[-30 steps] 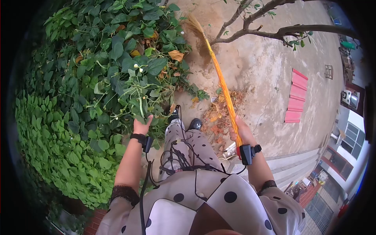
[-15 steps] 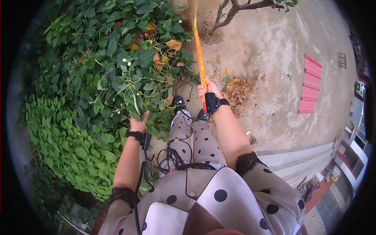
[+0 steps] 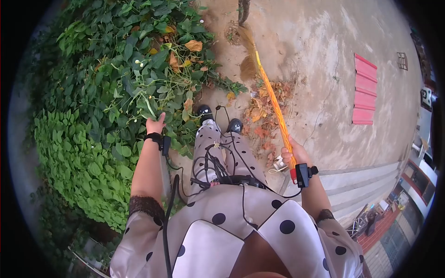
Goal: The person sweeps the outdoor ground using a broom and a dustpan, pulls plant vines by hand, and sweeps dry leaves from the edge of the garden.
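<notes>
My right hand (image 3: 296,153) is wrapped around the orange handle of a broom (image 3: 274,99), close to its red end. The broom's straw head (image 3: 249,41) is blurred and lies over the bare ground near the thin tree trunk. My left hand (image 3: 156,124) is at the edge of the leafy vines (image 3: 139,88), just below a pale green stem or pod (image 3: 150,107). Its thumb stands apart; the other fingers are partly hidden, and I see nothing held there. A scatter of dry brown leaves (image 3: 266,109) lies left of the broom handle.
A red corrugated sheet (image 3: 365,90) lies on the concrete at the right. Pale steps (image 3: 352,183) run along the lower right. Black cables (image 3: 215,169) hang in front of my legs. A tree trunk (image 3: 243,11) rises at the top, and a small white object (image 3: 279,163) sits near my right hand.
My right hand has swung right and back toward my body with the broom, whose head has moved right. My left hand has moved a little forward, nearer the vines' stems.
</notes>
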`<action>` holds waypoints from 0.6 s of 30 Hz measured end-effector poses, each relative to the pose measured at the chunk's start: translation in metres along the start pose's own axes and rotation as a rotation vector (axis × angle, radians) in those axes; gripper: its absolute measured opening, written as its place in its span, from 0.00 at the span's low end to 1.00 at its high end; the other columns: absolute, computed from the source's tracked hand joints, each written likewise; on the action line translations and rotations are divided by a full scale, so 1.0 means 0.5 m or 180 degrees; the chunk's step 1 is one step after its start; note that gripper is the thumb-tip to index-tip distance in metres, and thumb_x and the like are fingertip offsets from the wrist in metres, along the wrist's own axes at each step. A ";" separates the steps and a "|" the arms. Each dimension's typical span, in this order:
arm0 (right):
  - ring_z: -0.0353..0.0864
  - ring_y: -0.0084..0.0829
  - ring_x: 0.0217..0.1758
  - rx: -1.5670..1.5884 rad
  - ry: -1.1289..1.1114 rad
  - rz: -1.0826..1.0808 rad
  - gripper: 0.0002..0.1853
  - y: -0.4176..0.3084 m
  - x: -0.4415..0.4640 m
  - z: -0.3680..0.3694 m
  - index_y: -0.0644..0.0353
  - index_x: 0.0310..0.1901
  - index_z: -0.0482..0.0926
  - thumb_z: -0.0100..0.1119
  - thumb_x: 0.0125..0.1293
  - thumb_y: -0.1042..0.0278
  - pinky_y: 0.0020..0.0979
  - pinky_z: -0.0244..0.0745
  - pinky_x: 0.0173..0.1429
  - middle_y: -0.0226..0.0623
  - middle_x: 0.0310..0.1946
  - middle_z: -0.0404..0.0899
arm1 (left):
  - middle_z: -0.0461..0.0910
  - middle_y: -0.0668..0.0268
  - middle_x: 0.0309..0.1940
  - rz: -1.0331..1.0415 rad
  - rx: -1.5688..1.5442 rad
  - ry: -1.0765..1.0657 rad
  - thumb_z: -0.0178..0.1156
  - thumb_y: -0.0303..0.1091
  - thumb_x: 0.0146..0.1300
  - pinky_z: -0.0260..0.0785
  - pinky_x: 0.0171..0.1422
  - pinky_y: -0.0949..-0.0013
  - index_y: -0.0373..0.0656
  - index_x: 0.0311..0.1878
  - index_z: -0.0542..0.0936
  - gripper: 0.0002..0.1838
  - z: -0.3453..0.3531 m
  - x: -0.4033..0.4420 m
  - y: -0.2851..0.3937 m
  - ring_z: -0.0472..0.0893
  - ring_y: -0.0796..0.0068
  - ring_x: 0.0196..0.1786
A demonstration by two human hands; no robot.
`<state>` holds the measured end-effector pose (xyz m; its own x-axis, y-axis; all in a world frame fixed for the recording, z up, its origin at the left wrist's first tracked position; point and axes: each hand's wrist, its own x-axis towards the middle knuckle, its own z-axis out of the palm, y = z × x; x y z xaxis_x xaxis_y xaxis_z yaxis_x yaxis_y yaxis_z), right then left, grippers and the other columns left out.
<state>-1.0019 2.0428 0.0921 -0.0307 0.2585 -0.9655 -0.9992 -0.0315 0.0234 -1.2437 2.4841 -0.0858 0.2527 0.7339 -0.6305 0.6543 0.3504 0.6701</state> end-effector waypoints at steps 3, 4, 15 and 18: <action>0.55 0.13 0.13 0.0313 -0.0838 -0.0005 0.17 0.006 0.014 -0.021 0.44 0.47 0.63 0.40 0.65 0.43 0.15 0.56 0.18 0.24 0.19 0.61 | 0.76 0.56 0.33 0.0044 0.0208 0.0021 0.66 0.37 0.50 0.75 0.27 0.72 0.26 0.39 0.69 0.24 0.002 -0.019 0.003 0.78 0.70 0.29; 0.55 0.13 0.13 0.0339 -0.0855 0.0028 0.17 0.010 0.048 -0.026 0.44 0.47 0.63 0.40 0.65 0.43 0.15 0.56 0.18 0.24 0.19 0.61 | 0.75 0.56 0.34 0.0073 0.0117 -0.0025 0.66 0.37 0.50 0.75 0.27 0.73 0.26 0.41 0.68 0.25 0.005 -0.039 0.015 0.78 0.70 0.29; 0.57 0.15 0.14 0.1183 -0.1739 0.0622 0.29 0.113 0.308 -0.007 0.56 0.21 0.61 0.46 0.57 0.33 0.16 0.57 0.21 0.22 0.11 0.55 | 0.72 0.59 0.42 -0.0019 0.0285 -0.0264 0.65 0.38 0.51 0.75 0.34 0.73 0.29 0.51 0.66 0.30 0.024 -0.121 0.070 0.76 0.72 0.38; 0.57 0.15 0.14 0.1182 -0.1882 0.0434 0.29 0.153 0.264 -0.026 0.56 0.21 0.61 0.44 0.58 0.34 0.16 0.55 0.20 0.22 0.11 0.55 | 0.72 0.63 0.46 -0.0091 0.0144 -0.0408 0.64 0.39 0.53 0.76 0.38 0.69 0.35 0.53 0.66 0.28 0.021 -0.112 0.069 0.74 0.71 0.45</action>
<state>-1.0821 2.0619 -0.0369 -0.0590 0.7596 -0.6477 -0.9246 0.2031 0.3224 -1.2279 2.4492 -0.0313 0.3207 0.6426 -0.6958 0.6932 0.3414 0.6348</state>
